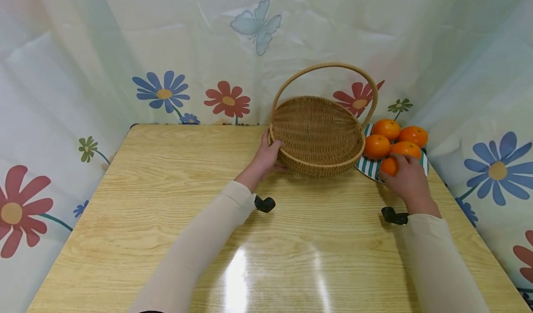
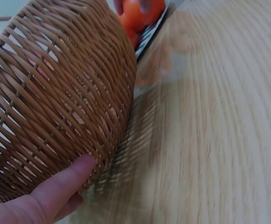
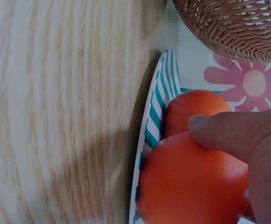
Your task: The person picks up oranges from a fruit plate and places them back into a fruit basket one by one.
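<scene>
A brown wicker basket (image 1: 316, 132) with a tall arched handle is tilted so its opening faces me in the head view. My left hand (image 1: 266, 156) grips its left rim; in the left wrist view a thumb (image 2: 65, 182) lies against the weave. To the basket's right, several oranges (image 1: 386, 130) sit on a green-and-white striped plate (image 1: 366, 167). My right hand (image 1: 408, 179) holds the nearest orange (image 1: 389, 166) at the plate's front. In the right wrist view the thumb (image 3: 224, 135) rests on that orange (image 3: 191, 182); the other fingers are mostly hidden.
The light wooden table (image 1: 175, 179) runs back to a flower-printed curtain (image 1: 187, 35), which also hangs along both sides. Basket and plate stand close together near the table's back right.
</scene>
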`<state>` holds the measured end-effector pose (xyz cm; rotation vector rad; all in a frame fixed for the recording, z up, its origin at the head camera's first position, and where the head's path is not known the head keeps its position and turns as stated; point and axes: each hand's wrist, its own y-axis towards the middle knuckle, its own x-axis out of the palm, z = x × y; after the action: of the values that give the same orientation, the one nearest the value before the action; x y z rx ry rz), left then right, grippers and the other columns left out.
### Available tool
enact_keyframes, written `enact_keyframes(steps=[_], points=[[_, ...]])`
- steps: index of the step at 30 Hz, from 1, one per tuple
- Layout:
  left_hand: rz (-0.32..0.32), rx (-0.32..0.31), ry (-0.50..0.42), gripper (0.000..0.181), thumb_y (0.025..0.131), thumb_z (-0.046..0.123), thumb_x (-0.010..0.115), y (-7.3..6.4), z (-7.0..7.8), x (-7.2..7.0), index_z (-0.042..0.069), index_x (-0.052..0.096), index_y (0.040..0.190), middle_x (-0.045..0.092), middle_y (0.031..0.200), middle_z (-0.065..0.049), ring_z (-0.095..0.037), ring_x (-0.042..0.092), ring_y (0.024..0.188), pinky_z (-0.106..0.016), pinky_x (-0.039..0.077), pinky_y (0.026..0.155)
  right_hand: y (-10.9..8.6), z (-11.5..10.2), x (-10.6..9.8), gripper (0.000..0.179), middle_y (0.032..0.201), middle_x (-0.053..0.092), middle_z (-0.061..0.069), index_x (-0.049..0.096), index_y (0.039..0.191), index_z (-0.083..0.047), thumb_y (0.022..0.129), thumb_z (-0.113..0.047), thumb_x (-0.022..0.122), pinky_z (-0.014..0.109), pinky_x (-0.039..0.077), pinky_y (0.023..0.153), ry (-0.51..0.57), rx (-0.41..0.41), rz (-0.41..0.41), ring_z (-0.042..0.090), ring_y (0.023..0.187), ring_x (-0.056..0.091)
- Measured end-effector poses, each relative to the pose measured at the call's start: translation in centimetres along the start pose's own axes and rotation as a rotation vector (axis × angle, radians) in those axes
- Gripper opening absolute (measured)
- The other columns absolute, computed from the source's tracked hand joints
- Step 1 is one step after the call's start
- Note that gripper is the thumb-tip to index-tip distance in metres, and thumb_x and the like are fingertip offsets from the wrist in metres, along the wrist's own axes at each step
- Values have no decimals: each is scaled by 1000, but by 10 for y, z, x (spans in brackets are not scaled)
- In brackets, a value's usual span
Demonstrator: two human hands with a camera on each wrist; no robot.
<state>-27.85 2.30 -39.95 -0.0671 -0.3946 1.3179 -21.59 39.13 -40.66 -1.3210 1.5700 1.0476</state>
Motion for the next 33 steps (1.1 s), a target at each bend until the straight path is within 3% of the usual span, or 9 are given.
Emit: enact_keyframes(steps=[7,17,26,31,33], points=[[9,16,-3,75,98,25,45,-8,3,6,40,-3,155,10,160,-13,-46,36,136,-59,50,89,-1,-5,-3,57,134,31,43,41,136,4,92,-28,58,71,34,90,21,-30,53,60,111,37],[44,40,-6,78,96,23,47,-4,-3,6,39,-2,155,13,160,-14,-46,37,135,-60,50,87,-3,-30,-21,65,139,32,38,39,142,3,93,-33,62,71,31,95,50,-77,122,57,119,34],[79,113,77,70,101,30,45,-9,-8,9,57,0,148,9,163,-7,-41,40,135,-57,52,87,-9,-66,-41,66,139,35,35,42,143,-2,91,-32,67,72,35,90,88,-143,217,56,116,39],[105,169,234,61,103,40,41,-12,-9,8,58,2,147,3,164,7,-31,20,148,-54,31,112,-8,-84,-49,64,146,32,30,43,143,-7,90,-32,68,72,35,92,103,-150,200,55,120,37],[109,186,269,59,103,41,40,-12,-10,8,56,5,149,5,164,10,-29,15,149,-54,22,117,-7,-90,-51,62,147,33,28,45,141,-8,89,-31,69,72,36,91,101,-158,206,54,120,38]])
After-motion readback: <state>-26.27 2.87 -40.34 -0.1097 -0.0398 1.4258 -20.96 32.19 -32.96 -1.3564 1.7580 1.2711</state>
